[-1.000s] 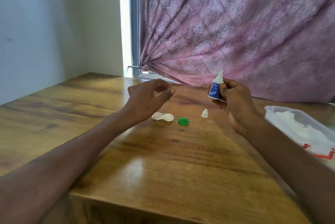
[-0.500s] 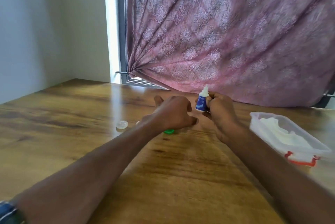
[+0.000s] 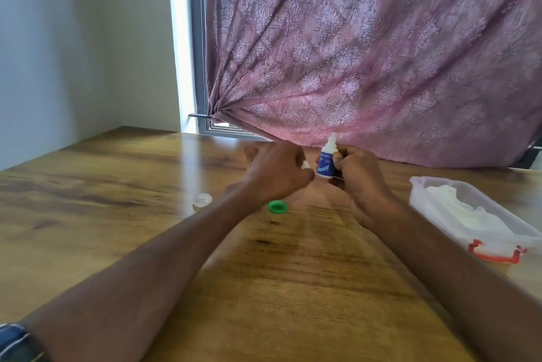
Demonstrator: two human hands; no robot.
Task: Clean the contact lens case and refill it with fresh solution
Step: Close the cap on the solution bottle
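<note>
The right hand (image 3: 359,182) holds a small solution bottle (image 3: 325,163) upright above the wooden table (image 3: 293,288), fingers and thumb curled round its blue-labelled body so the bare white nozzle points up and nothing spills. Just left of the bottle, the left hand (image 3: 278,171) is curled with its fingertips pinched together; a small white piece shows at them, probably the bottle cap (image 3: 306,164), though motion blur makes that uncertain. If so, the hand has it close to the nozzle — a sensible place for a cap about to go back on.

Below and left of the bottle, a green lens-case lid (image 3: 277,207) lies on the table, partly tucked under the left wrist. Further left of the bottle sits a clear lens-case lid (image 3: 201,200), well apart from the green one. Both lids are off and set aside, which keeps the wells open for filling. The lens case itself cannot be seen; the left hand and forearm likely hide it.

To the right of the bottle, near the table edge, stands a clear plastic box (image 3: 434,185) with a red clasp, white tissue (image 3: 463,206) inside — within reach for wiping. A pink patterned curtain (image 3: 381,53) hangs behind the bottle.

Judging by the open lids and uncapped bottle, the refill step is under way or just finished.
</note>
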